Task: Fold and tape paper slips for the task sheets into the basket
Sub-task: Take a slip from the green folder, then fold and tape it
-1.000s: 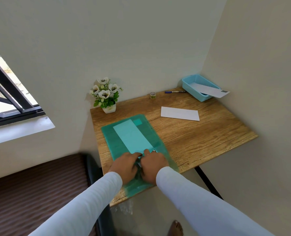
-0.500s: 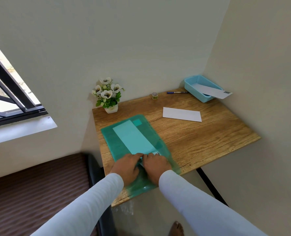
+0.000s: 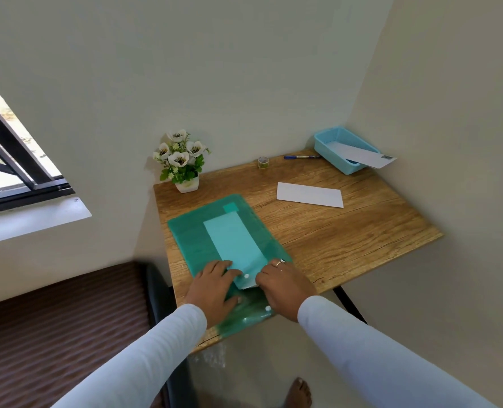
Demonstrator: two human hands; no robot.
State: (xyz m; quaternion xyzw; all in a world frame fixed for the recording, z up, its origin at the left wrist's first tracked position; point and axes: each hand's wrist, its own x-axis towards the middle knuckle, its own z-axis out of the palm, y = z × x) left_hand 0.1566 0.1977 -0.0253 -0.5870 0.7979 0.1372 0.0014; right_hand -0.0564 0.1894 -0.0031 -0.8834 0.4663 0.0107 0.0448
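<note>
Arms: long, plain sleeves in a pale blue-white fabric, smooth and fairly close-fitting; the left sleeve [image 3: 144, 357] and right sleeve [image 3: 376, 348] both end at the wrist. Left hand [image 3: 212, 290] and right hand [image 3: 285, 290]: bare. Right hand: one silver-coloured ring [image 3: 278, 263]. Fingernails [image 3: 268, 308]: several show white. Foot [image 3: 299, 393]: bare, at lower frame edge

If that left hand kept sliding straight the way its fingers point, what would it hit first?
Probably the pale paper slip in the middle of the green folder: the left hand points forward and rightward, fingertips at the slip's near end. Whether they touch it is unclear.
</note>
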